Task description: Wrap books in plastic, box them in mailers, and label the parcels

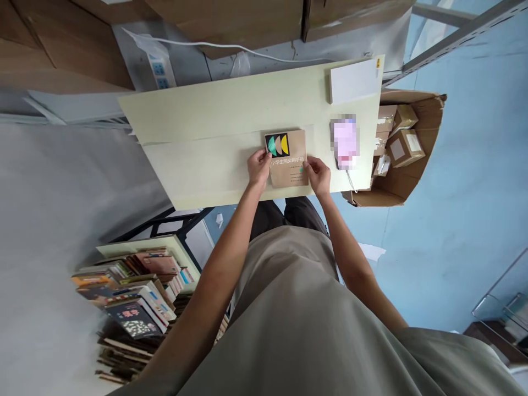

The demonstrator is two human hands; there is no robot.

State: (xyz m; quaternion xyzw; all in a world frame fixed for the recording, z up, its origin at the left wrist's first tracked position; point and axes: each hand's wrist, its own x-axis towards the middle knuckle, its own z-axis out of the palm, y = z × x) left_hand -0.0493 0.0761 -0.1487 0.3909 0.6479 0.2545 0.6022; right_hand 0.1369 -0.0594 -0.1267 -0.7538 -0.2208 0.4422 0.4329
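A small brown paperback book point(289, 165) with a black panel of green, tan and yellow half-circles faces up over the pale table point(206, 121). My left hand point(259, 167) pinches its left edge between thumb and fingers. On the opposite side, my right hand point(318, 175) grips the lower right edge, thumb on the cover. Whether the book rests on the table or is slightly raised, I cannot tell. To the right of the book lies a phone point(345, 143) with a blurred screen and a white cable.
A white box point(355, 81) sits at the table's far right corner. Beside the table, an open carton point(412, 176) holds several small taped boxes. Stacks of books point(136, 313) stand at lower left. Large cardboard boxes point(231, 25) and a power strip point(159, 69) are behind the table.
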